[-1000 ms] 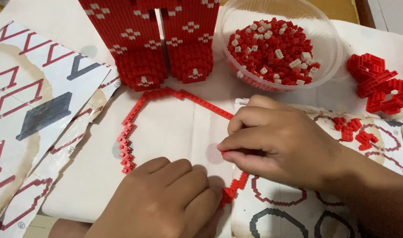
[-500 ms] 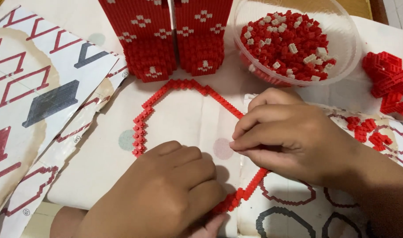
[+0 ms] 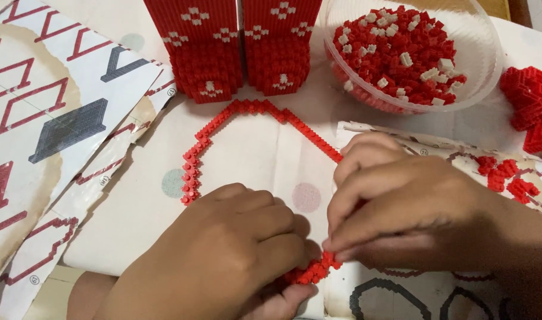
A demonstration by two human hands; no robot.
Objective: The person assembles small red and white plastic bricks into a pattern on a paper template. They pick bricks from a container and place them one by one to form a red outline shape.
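Red brick outline, head view: against the frames a second and half a second back, the camera has drawn closer and the thin studded loop now sits lower and larger below the two red block towers, while your hands have closed together on its near edge, so the work reads as pressing one joint there. Your left hand is curled nearly shut over that edge and your right hand pinches the loop between fingertips. Right of the towers, a clear round plastic bowl holds loose, knobbly red and white bricks; printed paper sheets lie left.
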